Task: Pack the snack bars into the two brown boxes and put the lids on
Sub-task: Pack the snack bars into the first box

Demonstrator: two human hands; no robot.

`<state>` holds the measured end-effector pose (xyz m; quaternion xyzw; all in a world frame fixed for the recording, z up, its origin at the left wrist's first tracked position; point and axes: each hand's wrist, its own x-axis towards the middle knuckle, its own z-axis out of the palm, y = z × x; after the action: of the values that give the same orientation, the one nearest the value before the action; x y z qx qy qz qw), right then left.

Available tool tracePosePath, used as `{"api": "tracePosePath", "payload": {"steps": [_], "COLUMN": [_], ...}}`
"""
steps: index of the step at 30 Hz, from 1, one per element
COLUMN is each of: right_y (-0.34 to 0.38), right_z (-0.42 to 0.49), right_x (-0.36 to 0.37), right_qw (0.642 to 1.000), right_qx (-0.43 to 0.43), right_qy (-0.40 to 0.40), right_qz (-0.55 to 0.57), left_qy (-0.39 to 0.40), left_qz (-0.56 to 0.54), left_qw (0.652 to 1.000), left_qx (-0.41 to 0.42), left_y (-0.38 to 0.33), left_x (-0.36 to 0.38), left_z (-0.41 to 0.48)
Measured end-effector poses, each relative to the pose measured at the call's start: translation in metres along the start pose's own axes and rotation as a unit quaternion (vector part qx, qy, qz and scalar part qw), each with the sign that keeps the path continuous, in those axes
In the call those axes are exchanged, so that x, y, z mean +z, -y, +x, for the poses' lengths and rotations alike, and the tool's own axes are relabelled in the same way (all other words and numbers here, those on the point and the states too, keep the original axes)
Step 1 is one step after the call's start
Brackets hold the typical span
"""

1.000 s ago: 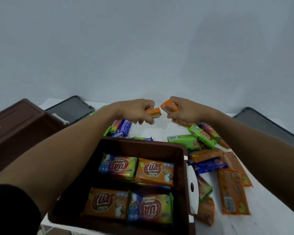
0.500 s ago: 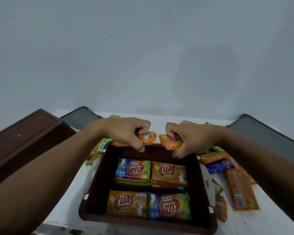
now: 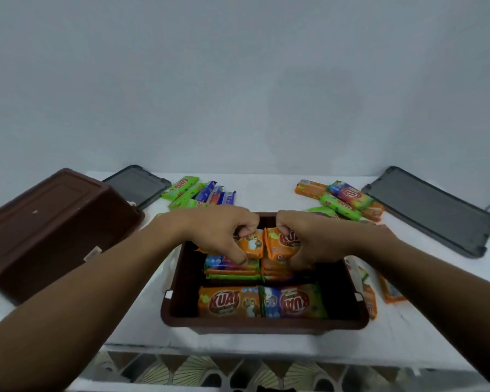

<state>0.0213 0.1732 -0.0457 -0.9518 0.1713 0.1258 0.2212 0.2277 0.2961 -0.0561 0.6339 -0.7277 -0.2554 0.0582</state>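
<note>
Dropped from far rim into brown box [image 3: 263, 323]: left hand [image 3: 218, 230] fingers curled round orange bar [image 3: 251, 246], right hand [image 3: 317, 239] gripping second orange bar [image 3: 283, 244].

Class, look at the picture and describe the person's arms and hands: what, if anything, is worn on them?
Both the left hand and the right hand are bare: no gloves, rings or wristwatch show. The left forearm and right forearm are bare too, with no sleeve in view.
</note>
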Motion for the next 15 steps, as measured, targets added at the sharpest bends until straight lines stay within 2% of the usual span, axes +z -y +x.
{"api": "tracePosePath", "payload": {"steps": [6,12,15], "right_y": [0.003,-0.002,-0.004], "right_z": [0.005,0.014,0.016], "right_x": [0.028,0.051,0.055], "right_qw": [0.988,0.969,0.965], "right_qx": [0.002,-0.004,-0.013], "right_qy": [-0.042,-0.094,-0.105], "right_qz": [-0.145,-0.227,-0.241], "left_qy": [0.004,-0.022,-0.049], "left_qz": [0.125,0.299,0.306], "left_qw": [0.991,0.952,0.949], "left_qx": [-0.043,-0.059,-0.061], "left_y": [-0.005,-0.008,-0.003], "left_x": [0.022,0.047,0.057], "left_z": [0.001,0.005,0.006]}}
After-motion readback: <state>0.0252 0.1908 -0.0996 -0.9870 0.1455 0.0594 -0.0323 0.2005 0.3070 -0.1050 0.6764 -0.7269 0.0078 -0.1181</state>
